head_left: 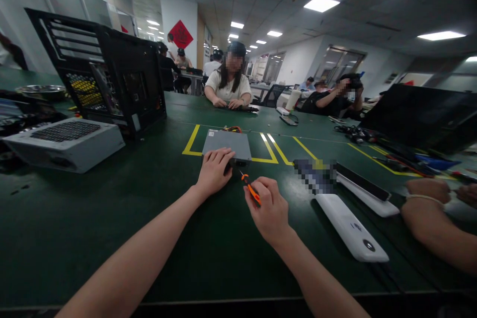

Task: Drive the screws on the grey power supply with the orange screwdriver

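A grey computer power supply unit (230, 145) lies on the green table in front of me, coloured cables (233, 129) bunched behind it. My left hand (215, 171) grips its near left corner, fingers over the top and the thumb side against the near face. In my right hand (269, 206) is a screwdriver (252, 190) with an orange and black handle, held between thumb and fingers. Its thin shaft points at the near face of the unit, close to my left thumb. Whether the tip touches a screw is too small to tell.
A black computer case (143, 79) stands at the left behind another power supply (65, 141). To the right lie a white power bank-like device (352, 228) and a phone-like object (365, 189). Another person's forearm (439, 228) reaches in at right. Yellow tape (192, 146) marks the table.
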The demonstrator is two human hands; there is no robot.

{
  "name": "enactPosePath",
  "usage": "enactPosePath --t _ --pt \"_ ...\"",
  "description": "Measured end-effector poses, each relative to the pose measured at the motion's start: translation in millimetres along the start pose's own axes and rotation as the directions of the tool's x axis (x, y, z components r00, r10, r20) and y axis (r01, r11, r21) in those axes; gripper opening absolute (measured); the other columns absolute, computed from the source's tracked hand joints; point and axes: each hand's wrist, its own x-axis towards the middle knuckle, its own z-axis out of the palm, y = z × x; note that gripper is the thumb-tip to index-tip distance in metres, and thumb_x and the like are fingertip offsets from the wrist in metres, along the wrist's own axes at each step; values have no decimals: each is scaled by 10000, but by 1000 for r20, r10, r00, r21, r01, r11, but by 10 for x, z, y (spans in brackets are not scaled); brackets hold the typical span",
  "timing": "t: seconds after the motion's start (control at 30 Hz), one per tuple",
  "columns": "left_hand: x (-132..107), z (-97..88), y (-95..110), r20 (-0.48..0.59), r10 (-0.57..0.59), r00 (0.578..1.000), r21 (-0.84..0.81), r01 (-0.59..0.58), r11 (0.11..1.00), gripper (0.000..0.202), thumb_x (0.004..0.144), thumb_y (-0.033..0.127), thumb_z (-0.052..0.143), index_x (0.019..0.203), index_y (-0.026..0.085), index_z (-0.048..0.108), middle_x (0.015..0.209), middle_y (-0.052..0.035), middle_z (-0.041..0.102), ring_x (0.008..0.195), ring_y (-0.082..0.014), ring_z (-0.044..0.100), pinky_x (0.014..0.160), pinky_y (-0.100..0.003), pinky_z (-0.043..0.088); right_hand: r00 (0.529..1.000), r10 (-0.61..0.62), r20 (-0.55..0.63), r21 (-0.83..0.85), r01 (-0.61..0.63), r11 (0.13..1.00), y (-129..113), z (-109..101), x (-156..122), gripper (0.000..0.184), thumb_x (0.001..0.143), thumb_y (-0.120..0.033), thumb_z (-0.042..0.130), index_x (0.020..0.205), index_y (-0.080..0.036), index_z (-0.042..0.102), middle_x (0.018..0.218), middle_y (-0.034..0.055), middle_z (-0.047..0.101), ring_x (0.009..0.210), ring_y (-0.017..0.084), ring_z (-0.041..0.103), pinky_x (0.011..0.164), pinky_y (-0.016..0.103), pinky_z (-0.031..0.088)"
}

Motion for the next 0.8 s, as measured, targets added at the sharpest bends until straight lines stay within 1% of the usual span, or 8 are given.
enactPosePath --t 0.13,0.27,0.33,0.4,0.5,0.6,0.73,0.8 --pt "3 7 -23 -3 9 1000 18 -9 1000 411 776 184 478 1186 199 481 1244 -81 493 1181 -236 384 993 -387 218 999 -26 -44 138 31 990 10 26 16 290 792 -97 481 1026 -268 503 1058 77 550 1003 187 534 826 351 456" --pt "3 14 -33 -13 25 1000 16 -25 1000 407 778 184 478 1184 197 480 1236 -83 499 1183 -237 384 989 -386 223 997 -53 -49 138 59 989 23 60 70 308 793 -117 508 1063 -255 453 1055 93 515 990 172 537 800 328 484" --pt "1 24 -42 -23 33 999 19 -33 999 403 777 186 481 1180 197 481 1230 -82 504 1176 -236 392 984 -387 231 992 -121 19 86 119 989 63 75 79 305 799 -115 501 1058 -269 453 1067 83 511 1011 166 529 797 319 492" --pt "0 39 -53 -35 36 999 34 -34 999 398 776 190 485 1174 205 483 1225 -74 509 1164 -232 404 978 -387 243 969 -236 76 55 232 971 113 96 81 302 795 -98 490 1039 -275 469 1071 68 518 1023 165 525 802 326 500" --pt "0 60 -67 -55 38 998 67 -35 997 392 774 193 492 1165 221 485 1218 -55 517 1155 -219 415 976 -380 257 935 -353 -1 61 353 934 164 140 83 291 763 -82 518 1004 -242 482 1082 76 493 1032 184 520 795 354 516" --pt "1 69 -71 -66 47 997 92 -41 995 391 773 203 502 1163 230 483 1213 -45 522 1153 -210 420 971 -373 275 940 -329 -94 55 335 941 164 168 87 320 739 -85 566 1010 -227 472 1064 80 456 1027 194 519 758 343 531" --pt "6 73 -71 -67 48 997 96 -41 994 378 780 217 497 1157 231 484 1207 -44 526 1143 -212 430 963 -380 280 946 -319 -63 94 324 941 133 158 77 349 756 -33 510 1047 -215 445 1053 82 449 1026 176 525 776 315 533" --pt "7 76 -72 -66 47 997 91 -41 995 374 784 219 490 1158 226 483 1209 -45 525 1146 -211 426 964 -380 274 940 -337 -50 132 340 931 118 144 71 350 751 -21 493 1041 -206 432 1082 93 433 1077 194 498 819 345 519"
